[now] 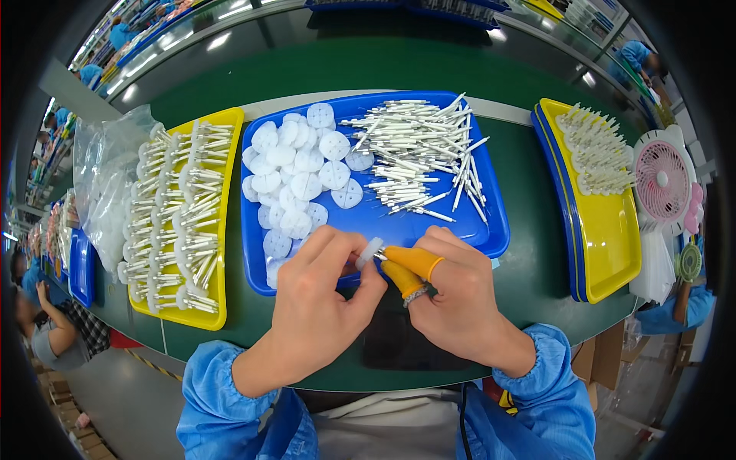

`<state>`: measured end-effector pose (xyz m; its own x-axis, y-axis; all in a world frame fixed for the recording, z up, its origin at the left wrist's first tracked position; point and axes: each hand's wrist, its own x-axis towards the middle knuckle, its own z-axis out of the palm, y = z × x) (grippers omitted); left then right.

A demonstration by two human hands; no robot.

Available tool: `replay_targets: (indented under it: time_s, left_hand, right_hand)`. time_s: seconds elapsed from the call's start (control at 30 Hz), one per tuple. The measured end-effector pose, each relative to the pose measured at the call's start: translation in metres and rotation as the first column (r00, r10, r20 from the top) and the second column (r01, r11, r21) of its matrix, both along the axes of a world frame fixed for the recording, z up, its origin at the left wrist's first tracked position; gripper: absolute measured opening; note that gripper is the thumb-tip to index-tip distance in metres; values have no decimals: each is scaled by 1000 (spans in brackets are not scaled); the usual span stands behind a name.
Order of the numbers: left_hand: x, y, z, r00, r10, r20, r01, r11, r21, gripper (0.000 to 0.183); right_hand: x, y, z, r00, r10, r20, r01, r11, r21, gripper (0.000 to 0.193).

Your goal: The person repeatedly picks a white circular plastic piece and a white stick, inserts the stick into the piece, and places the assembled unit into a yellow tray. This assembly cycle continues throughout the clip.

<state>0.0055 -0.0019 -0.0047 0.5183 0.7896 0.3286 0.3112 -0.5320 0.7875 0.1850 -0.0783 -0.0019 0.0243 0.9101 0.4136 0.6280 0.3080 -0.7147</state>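
Between the thumb and fingertips of my left hand [318, 303], a small translucent white disc [369, 251] is held on edge. My right hand [468, 299] meets it from the right, its thumb and forefinger in orange finger covers [410, 263] and pinched together. A short silvery bit shows at their tips against the disc; what it belongs to is hidden. Just beyond both hands lies a blue tray [406, 226]. Many loose white discs [307, 186] fill its left side, and thin white rods with fine metal ends [414, 149] are heaped on its right.
At left, a yellow tray [218, 268] holds discs stuck with rods, beside a clear plastic bag [115, 184]. On the right are stacked trays, the top one yellow [613, 253], with more such pieces, and a pink fan [663, 176]. A dark flat object [406, 345] lies below my hands.
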Motion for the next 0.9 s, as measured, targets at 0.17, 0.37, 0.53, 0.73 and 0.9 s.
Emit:
replay_targets:
  time_s: [0.17,0.37,0.53,0.73,0.9]
  left_hand:
    - [0,-3,-4,1000,-4,-1,4,998,-55,17]
    - [1,5,6,997,52,-49,-55,997,-59,15]
    - [-3,9,10,998,34,-53,-40,992,-120,14]
    - [-3,10,10,1000,15,0,-15,971,-238,15]
    - [-3,11,9,1000,-24,-20,20,985,-172,16]
  right_hand:
    - [-8,0,-4,998,-62,13,63,995,-79,21]
    - [23,20,-1,972,-179,150,179,984,9,23]
    - [47,22,-13,891,-245,382,261,965,10,20]
    - [27,7,19,999,-31,-38,22,974,-224,36]
    - [27,4,22,985,161,59,-150,975,-167,50]
